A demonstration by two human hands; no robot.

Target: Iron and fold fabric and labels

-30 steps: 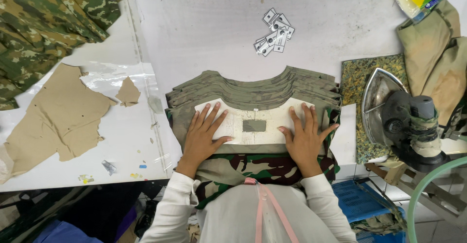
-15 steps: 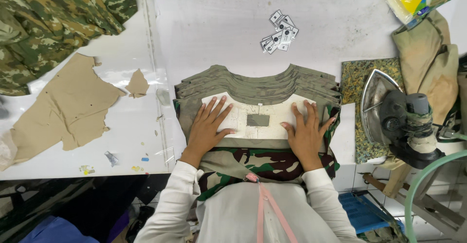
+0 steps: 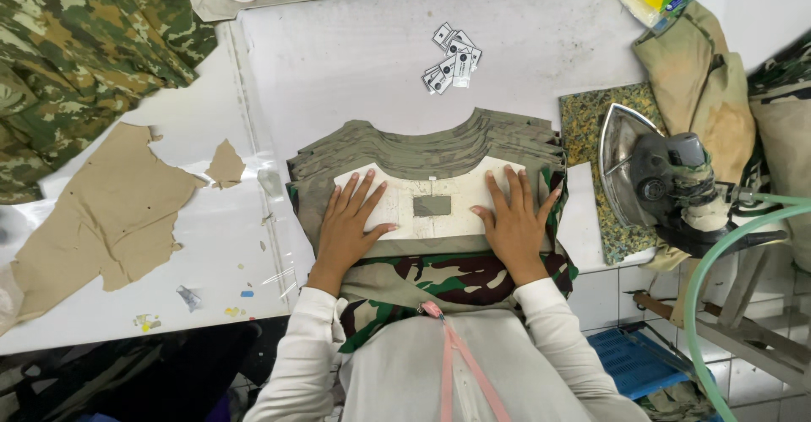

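A stack of curved olive and camouflage fabric pieces (image 3: 427, 147) lies on the white table in front of me. On top rests a white card template (image 3: 431, 198) with a small grey rectangular window (image 3: 432, 206) in its middle. My left hand (image 3: 348, 223) lies flat, fingers spread, on the template's left part. My right hand (image 3: 512, 219) lies flat on its right part. Both palms press down; neither hand grips anything.
A steam iron (image 3: 655, 177) rests on a patterned pad (image 3: 591, 147) at the right, with a green hose (image 3: 718, 278). Small labels (image 3: 452, 59) lie beyond the stack. Camouflage cloth (image 3: 80, 46) is heaped at the far left, above torn brown paper (image 3: 110, 206).
My view has shifted slightly. Both hands stay flat on the template, with no clear movement of the fabric.
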